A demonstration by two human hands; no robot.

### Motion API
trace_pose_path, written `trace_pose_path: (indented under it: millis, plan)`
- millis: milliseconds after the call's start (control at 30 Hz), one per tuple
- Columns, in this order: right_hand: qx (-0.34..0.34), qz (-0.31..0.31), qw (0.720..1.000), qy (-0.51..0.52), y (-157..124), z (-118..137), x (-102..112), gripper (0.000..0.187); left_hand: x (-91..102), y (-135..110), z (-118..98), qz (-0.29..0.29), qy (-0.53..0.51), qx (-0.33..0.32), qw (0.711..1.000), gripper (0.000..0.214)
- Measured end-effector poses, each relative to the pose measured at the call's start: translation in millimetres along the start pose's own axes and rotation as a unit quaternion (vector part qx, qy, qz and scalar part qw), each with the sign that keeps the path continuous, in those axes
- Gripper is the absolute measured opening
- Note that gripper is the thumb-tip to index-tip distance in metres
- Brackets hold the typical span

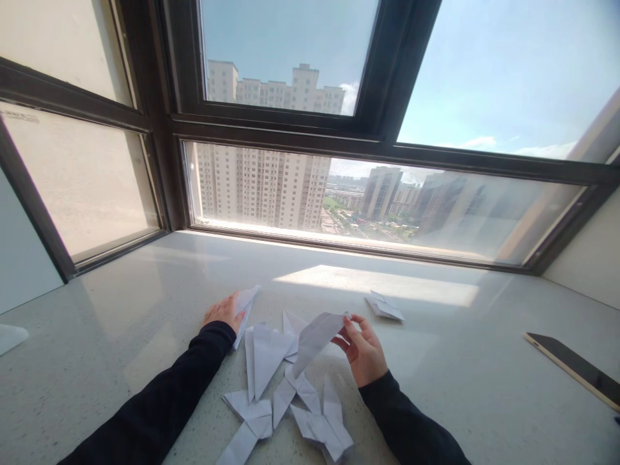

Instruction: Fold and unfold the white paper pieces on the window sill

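Observation:
My right hand (pixel 363 349) pinches one corner of a folded white paper piece (pixel 314 337) between thumb and fingers. That piece is tilted above the other papers, its lower end near them. On the left, my left hand (pixel 223 311) is closed at a narrow folded paper (pixel 248 302), with the thumb against its face; some of the fingers are hidden. Between my hands lies a larger pointed folded paper (pixel 268 355). Nearer to me are several more folded paper pieces, among them one at the lower left (pixel 249 416) and one at the lower right (pixel 324 426).
A small flat folded paper (pixel 384 306) lies beyond my right hand. A phone (pixel 576 365) rests at the far right of the pale speckled sill (pixel 460 387). Dark-framed windows (pixel 290 132) border the back and left. A white object (pixel 10 337) shows at the left edge.

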State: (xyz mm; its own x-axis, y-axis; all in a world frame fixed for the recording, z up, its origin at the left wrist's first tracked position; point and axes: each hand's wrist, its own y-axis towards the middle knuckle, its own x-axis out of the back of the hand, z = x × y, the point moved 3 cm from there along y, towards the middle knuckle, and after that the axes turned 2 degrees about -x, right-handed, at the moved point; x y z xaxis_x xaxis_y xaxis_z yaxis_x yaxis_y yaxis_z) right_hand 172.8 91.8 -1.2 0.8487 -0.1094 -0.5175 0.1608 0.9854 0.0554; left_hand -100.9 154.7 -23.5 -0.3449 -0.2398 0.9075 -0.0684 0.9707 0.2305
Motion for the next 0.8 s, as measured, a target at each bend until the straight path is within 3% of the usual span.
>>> trace_pose_path:
  millis: [100, 167, 233, 300, 400, 500, 600, 700, 800]
  plan:
    - [-0.005, 0.005, 0.999, -0.043, 1.0, -2.4, 1.9, 0.030, 4.7, -0.8, -1.4, -0.021, -0.011, -0.003, 1.000, 0.053]
    - [0.018, 0.016, 0.995, -0.097, 0.8, 1.0, 1.1, 0.029, 12.7, -1.8, -5.8, -0.067, -0.054, -0.025, 0.996, 0.059]
    - [0.066, 0.042, 0.982, -0.169, -2.0, 9.7, -2.9, 0.028, 23.1, -5.0, -14.5, -0.135, -0.143, -0.067, 0.978, 0.059]
    - [0.133, 0.070, 0.957, -0.247, -8.4, 22.0, -9.2, 0.024, 30.8, -11.3, -27.2, -0.181, -0.261, -0.098, 0.943, 0.051]
    - [0.261, 0.093, 0.888, -0.366, -23.3, 40.7, -19.7, 0.019, 27.6, -25.6, -54.3, -0.116, -0.438, -0.111, 0.884, 0.039]
    - [0.398, 0.131, 0.763, -0.492, -41.2, 47.4, -31.8, 0.023, 16.5, -47.0, -84.4, -0.006, -0.509, -0.147, 0.848, 0.025]
    - [0.476, 0.164, 0.645, -0.575, -54.3, 38.7, -41.7, 0.025, 7.6, -67.9, -102.7, 0.065, -0.508, -0.181, 0.840, 0.028]
    - [0.499, 0.192, 0.593, -0.602, -59.8, 25.8, -47.7, 0.025, 2.8, -82.4, -110.4, 0.119, -0.523, -0.239, 0.809, 0.050]
    - [0.499, 0.203, 0.588, -0.604, -60.1, 18.6, -49.4, 0.023, -3.6, -88.8, -112.0, 0.163, -0.526, -0.270, 0.790, 0.071]
